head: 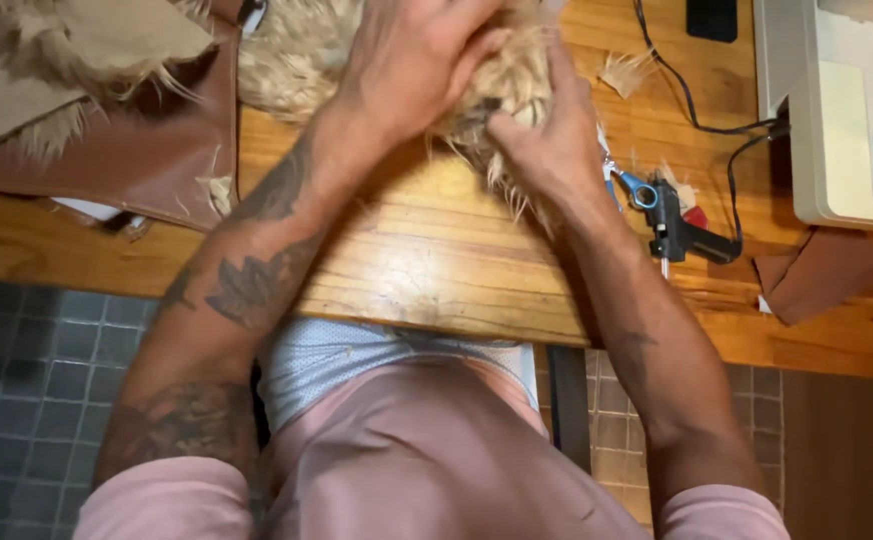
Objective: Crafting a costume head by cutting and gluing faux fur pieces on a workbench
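Fur piece (296, 55), cream and shaggy, pinched in both hands at the desk's far edge.
Left hand (411, 60) clamps down over the top, right hand (546, 140) has thumb and fingers closed on the fringe. Black glue gun (681, 232) and blue-handled scissors (634, 187) sit just right of it, brown leather (146, 160) towards the left corner of the wooden desk (436, 260).

One camera, worn on the head, looks steeply down and forward, close over the person's own forearms. The wooden tabletop (436, 250) fills the upper half of the frame; the person's torso and the tiled floor (26, 400) fill the lower half.
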